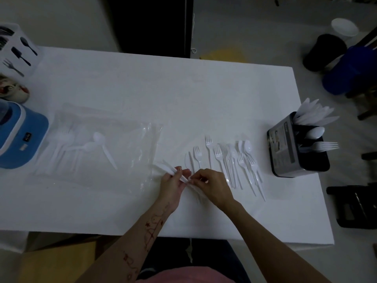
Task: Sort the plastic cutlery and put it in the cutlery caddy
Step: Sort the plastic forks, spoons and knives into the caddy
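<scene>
My left hand (173,183) gripping a bundle of white knives (166,167), my right hand (210,185) pinching its end, near the table's (122,82) front edge, cutlery caddy (293,148) at the right edge.

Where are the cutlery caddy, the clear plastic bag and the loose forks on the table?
cutlery caddy (285,148), head view, on its grey side wall.
clear plastic bag (126,152), head view, on its crinkled middle.
loose forks (219,155), head view, on one fork's head.

White forks (228,160) scattered flat left of black caddy (285,148).
</scene>
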A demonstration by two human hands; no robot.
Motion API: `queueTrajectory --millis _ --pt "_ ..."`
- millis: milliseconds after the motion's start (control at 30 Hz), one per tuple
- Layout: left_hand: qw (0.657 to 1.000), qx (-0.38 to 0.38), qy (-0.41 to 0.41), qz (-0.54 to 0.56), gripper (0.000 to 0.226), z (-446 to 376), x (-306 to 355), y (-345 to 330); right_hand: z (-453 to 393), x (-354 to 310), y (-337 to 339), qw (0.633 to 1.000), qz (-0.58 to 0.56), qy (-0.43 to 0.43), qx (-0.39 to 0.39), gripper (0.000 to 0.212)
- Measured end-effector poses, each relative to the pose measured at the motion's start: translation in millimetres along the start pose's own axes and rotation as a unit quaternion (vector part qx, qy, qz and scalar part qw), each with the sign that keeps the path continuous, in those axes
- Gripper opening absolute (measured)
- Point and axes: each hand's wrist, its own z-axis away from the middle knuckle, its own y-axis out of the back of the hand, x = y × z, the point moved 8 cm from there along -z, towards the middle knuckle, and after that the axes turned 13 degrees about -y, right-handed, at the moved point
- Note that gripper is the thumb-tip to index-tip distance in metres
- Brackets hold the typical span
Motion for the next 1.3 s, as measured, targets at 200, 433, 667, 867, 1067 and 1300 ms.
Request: queueTrajectory --millis 200,433,667,867,1067,1300 --pt "0.998 0.056 0.014 -0.025 0.016 -4 -1 11 -6 30 -5 0.980 0.073 -0.186 0.009 0.021" --pt "0.995 0.053 -0.003 -0.085 0.013 -5 0 9 -5 30 -2 0.980 0.038 -0.196 0.016 0.013" --pt "1.000 -0.012 0.017 0.001 0.024 3 0 -9 6 2 -10 0.998 -0.006 -0.035 -0.058 0.011" --pt "0.998 0.048 -0.025 -0.043 0.019 -6 9 11 1 19 -3 0.993 0.012 -0.119 0.025 0.023" --pt "0.995 0.036 -0.021 -0.092 0.019 -5 8 24 0 27 -20 0.976 0.131 -0.173 -0.032 0.026" --pt "0.996 -0.013 0.000 -0.085 0.021 1 0 12 1 10 0 0.992 0.093 -0.082 -0.005 0.019"
